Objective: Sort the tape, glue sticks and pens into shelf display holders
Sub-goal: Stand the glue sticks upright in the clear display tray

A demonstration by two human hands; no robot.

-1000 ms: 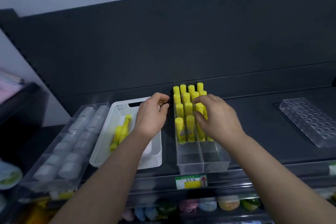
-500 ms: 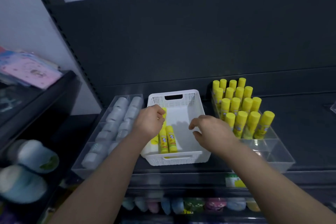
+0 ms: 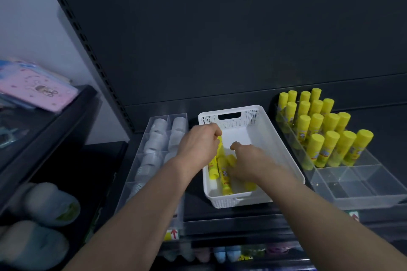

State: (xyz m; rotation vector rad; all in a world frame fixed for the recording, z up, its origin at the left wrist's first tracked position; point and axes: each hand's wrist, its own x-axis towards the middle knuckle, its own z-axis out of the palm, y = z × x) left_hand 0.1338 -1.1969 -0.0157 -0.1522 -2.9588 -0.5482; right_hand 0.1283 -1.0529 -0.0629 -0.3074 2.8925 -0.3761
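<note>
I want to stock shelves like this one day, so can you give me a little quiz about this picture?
1. True or false: the glue sticks in the clear holder on the right stand upright.
2. Where do the left hand and right hand reach? A) into the white basket B) into the clear holder C) onto the pink booklet
3. Fill in: the tape holder sits to the ____ of the white basket.
Key: 1 true; 2 A; 3 left.
</note>
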